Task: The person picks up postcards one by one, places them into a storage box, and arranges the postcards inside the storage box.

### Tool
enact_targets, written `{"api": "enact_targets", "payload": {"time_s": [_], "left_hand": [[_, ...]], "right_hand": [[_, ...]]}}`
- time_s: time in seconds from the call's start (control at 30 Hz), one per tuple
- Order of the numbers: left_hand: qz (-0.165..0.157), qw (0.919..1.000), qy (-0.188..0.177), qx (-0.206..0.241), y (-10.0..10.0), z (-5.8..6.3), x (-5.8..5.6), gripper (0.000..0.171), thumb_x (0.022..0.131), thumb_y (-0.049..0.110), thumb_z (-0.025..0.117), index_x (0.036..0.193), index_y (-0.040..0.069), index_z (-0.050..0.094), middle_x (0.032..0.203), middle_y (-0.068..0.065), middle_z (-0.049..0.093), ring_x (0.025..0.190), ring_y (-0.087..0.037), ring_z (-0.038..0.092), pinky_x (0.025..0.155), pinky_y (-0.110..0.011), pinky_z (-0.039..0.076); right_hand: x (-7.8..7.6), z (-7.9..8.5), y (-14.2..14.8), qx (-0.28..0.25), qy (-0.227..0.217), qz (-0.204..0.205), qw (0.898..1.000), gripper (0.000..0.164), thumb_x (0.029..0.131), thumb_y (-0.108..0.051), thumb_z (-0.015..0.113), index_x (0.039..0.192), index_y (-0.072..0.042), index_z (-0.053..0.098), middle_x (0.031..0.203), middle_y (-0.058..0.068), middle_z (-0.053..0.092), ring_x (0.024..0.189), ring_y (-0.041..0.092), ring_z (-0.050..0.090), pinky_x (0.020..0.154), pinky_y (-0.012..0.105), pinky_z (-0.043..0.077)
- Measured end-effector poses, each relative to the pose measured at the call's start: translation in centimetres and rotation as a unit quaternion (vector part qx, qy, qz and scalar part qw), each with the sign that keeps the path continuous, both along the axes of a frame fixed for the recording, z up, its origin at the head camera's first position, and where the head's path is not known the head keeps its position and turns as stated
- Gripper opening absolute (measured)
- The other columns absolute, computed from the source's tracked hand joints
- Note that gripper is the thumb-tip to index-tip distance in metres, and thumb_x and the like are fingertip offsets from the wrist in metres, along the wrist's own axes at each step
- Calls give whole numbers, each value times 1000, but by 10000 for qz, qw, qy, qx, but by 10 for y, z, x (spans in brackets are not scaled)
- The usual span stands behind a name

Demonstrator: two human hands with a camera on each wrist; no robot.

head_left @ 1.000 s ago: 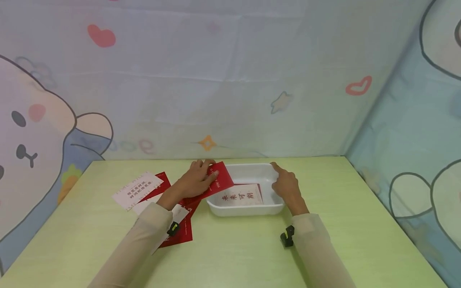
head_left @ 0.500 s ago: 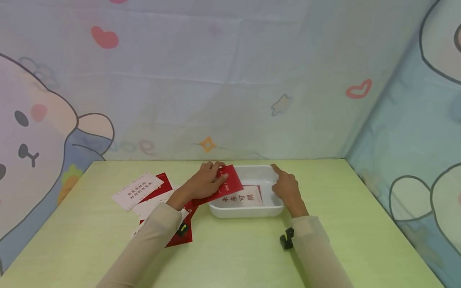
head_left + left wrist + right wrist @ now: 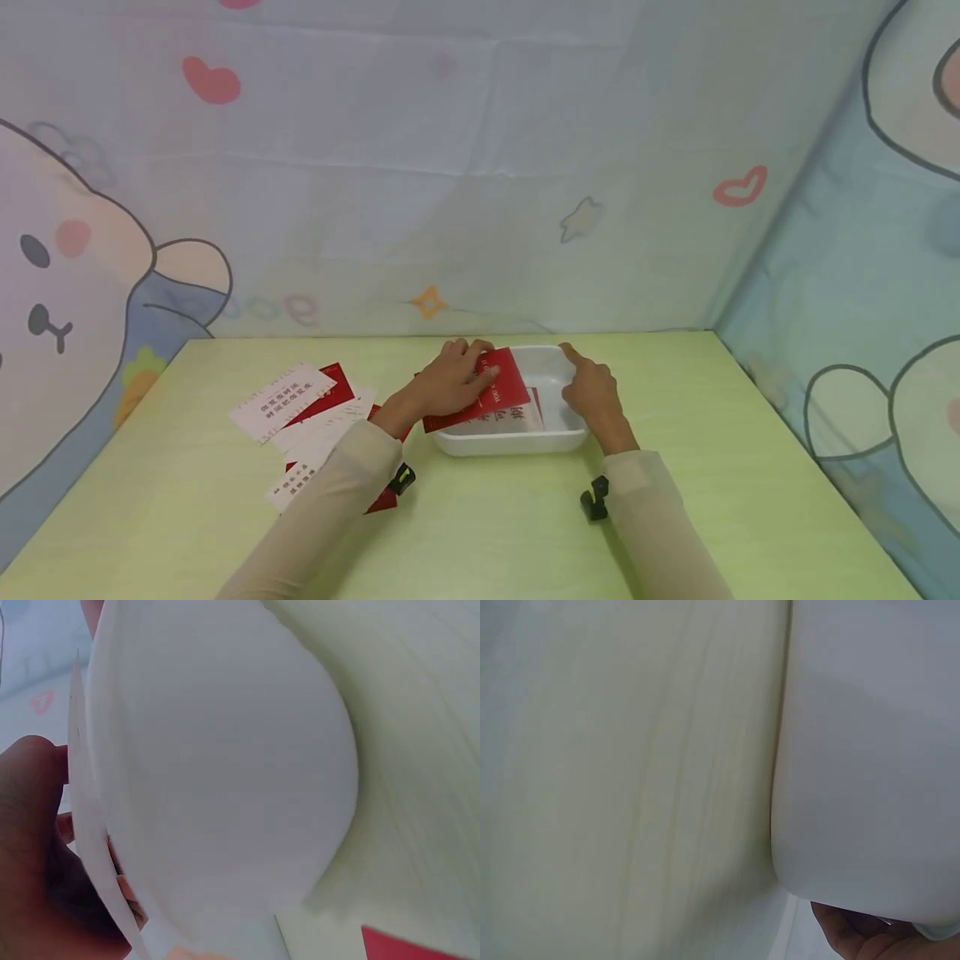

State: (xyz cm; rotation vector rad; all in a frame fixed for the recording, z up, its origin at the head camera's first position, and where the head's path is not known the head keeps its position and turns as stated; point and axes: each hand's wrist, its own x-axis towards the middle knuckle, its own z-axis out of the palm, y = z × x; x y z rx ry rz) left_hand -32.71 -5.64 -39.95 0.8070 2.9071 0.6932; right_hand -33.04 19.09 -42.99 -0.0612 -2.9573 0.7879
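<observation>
Hands are apart, both engaged at the white tray (image 3: 512, 446), right of centre in the lower half of the frame. Left hand (image 3: 448, 387) pinches a red card (image 3: 513, 377), thumb across the printed face. The card lies above the tray's left part, its lower-left corner overhanging the wall; the left wrist view shows its pale underside close along the rim, contact not determinable. This grip by one edge appears chosen to leave the card's right side free. Right hand (image 3: 592, 390) holds the tray's right rim, one finger along the upper-right corner; presumably this steadies a light container against being nudged. Inside, below the red card and partly hidden, lies a printed white card (image 3: 522, 418) with a red edge beside it. Left of centre, loose cards (image 3: 281, 402) overlap on the table (image 3: 495, 533), apparently kept within the left hand's reach.
</observation>
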Motion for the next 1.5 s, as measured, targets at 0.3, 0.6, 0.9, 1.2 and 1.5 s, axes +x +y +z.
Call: {"api": "enact_targets", "payload": {"time_s": [0.3,0.6,0.9,1.2,1.5], "left_hand": [[-141,9998,-107,78,12,-5,-6,54,102,46,46,148,18,36,123,-7,51,111,-19,45,88,-36,48],[-96,9997,-185,99,21,-12,-12,55,102,49,45,148,21,35,124,-5,51,111,-17,45,89,-35,48],[-89,9994,-301,143,23,-19,-18,56,102,49,46,149,20,35,123,-5,51,112,-17,45,88,-34,49],[-118,9995,-299,50,21,-27,-22,56,102,48,44,149,20,34,125,-5,51,113,-16,45,90,-33,49],[-106,9993,-358,52,21,-38,-26,56,102,48,45,150,20,34,133,-6,49,118,-18,44,93,-35,49]], "right_hand": [[-1,0,1,36,29,50,10000,73,83,2,58,152,-17,40,121,30,65,93,36,59,78,51,54],[0,-2,1,-2,4,35,10000,73,83,2,58,152,-17,40,122,30,65,94,36,59,78,50,53],[2,1,-1,-50,-34,-18,10000,73,84,3,57,152,-17,41,123,29,65,94,34,59,77,49,54],[2,2,-2,-14,-34,-35,10000,73,83,3,58,152,-19,41,122,29,65,94,35,59,78,50,54],[2,3,-3,-13,-25,-17,10000,74,83,3,58,152,-17,41,122,31,65,95,36,58,78,51,54]]}}
